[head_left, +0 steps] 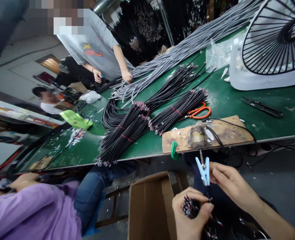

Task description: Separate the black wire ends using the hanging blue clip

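Observation:
My left hand (pixel 191 213) is closed around a bundle of black cables (pixel 189 207) whose stripped ends show red and white wires. Between its thumb and forefinger a single cable end (pixel 209 200) sticks out. My right hand (pixel 231 183) is just right of a light blue clothespin (pixel 203 171), its fingers curled together; what they pinch is hidden. The clothespin hangs on the metal shaft (pixel 201 156) of a small motor (pixel 197 137). That motor sits wrapped on a wooden board (pixel 232 130) at the table's edge, beside a green clamp (pixel 174 150).
Tied black cable bundles (pixel 122 136) lie on the green table (pixel 147 150), with orange-handled scissors (pixel 199 111), black snips (pixel 262 106) and a fan (pixel 274 43). Long grey cables (pixel 167 60) run behind. A cardboard box (pixel 149 206) stands below. Co-workers sit left and stand across.

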Available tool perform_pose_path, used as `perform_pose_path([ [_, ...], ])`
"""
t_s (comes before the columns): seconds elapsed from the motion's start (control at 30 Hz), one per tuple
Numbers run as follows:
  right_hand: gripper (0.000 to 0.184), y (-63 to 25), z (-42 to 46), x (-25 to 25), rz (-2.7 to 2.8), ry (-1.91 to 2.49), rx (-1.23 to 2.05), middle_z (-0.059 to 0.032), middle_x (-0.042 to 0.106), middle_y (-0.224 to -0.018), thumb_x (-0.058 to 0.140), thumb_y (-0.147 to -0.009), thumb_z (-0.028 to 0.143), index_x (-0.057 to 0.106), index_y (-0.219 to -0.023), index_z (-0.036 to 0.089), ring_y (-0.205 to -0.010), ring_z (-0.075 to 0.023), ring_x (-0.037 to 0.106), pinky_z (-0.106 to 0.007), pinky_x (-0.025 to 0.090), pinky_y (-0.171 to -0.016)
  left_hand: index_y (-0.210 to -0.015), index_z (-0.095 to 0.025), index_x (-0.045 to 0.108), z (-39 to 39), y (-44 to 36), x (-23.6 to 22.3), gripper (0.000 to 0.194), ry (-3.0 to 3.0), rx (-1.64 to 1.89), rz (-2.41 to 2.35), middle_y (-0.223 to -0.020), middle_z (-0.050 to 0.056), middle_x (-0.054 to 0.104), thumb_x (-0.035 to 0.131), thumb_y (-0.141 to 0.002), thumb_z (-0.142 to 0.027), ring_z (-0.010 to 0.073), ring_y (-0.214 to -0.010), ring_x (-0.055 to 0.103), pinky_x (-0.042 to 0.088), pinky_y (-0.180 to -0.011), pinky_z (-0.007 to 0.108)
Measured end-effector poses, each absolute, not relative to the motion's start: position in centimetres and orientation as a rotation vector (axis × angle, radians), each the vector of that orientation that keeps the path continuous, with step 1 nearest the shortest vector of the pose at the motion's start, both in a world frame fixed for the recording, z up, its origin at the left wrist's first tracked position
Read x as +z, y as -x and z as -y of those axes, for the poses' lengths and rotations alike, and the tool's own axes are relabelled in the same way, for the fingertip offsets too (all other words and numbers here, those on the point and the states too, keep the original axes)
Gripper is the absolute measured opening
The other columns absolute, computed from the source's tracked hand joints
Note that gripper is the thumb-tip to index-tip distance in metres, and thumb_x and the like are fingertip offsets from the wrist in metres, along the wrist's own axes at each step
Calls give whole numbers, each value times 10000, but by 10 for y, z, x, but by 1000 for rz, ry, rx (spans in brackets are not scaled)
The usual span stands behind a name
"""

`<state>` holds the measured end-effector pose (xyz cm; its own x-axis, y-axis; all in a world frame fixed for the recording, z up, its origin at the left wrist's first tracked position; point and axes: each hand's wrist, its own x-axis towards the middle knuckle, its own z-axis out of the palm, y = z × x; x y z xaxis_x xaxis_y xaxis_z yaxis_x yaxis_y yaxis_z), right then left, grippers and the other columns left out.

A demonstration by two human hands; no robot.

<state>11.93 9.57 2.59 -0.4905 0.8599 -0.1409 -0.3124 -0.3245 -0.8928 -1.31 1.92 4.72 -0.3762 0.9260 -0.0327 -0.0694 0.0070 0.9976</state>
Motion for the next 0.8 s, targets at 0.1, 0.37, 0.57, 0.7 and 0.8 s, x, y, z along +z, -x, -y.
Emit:
perform_pose_path([
  [0.1, 392, -106, -104, 30, 860, 681, 2074, -58, 644, -816, 604, -875, 534, 724, -945, 167, -714, -169, 544, -299, 452, -675, -609, -217, 759, -25, 15, 55, 87, -1005, 1534, -1473, -587, 5, 692, 811, -611, -148, 142, -544, 600, 447, -568, 232],
  [0.37, 335, -95, -110, 39, 621, 583, 2161, -25, 610, -674, 720, -812, 468, 742, -806, 134, -602, -116, 523, -217, 422, -549, -603, -206, 760, -40, 18, 56, 59, -1077, 1488, -1508, -575, 11, 690, 799, -640, -182, 142, -516, 582, 425, -551, 240],
  [0.57, 431, -99, -106, 26, 507, 582, 2244, -64, 668, -741, 614, -870, 537, 752, -929, 133, -647, -140, 559, -254, 445, -622, -604, -198, 749, -41, 19, 52, 96, -1078, 1479, -1486, -564, 15, 680, 763, -692, -234, 141, -509, 564, 417, -560, 255],
  [0.7, 412, -112, -104, 9, 526, 689, 2174, -36, 623, -702, 608, -871, 540, 748, -913, 154, -624, -137, 492, -254, 407, -576, -609, -192, 747, -39, 21, 53, 86, -1104, 1468, -1491, -566, 23, 683, 765, -689, -219, 143, -505, 573, 412, -537, 250],
  [0.8, 326, -127, -99, -1, 780, 845, 2036, -28, 619, -732, 618, -886, 481, 722, -908, 173, -681, -155, 506, -270, 416, -622, -584, -181, 729, -32, 22, 48, 161, -1116, 1426, -1489, -554, 36, 679, 769, -706, -279, 156, -503, 583, 427, -544, 264],
])
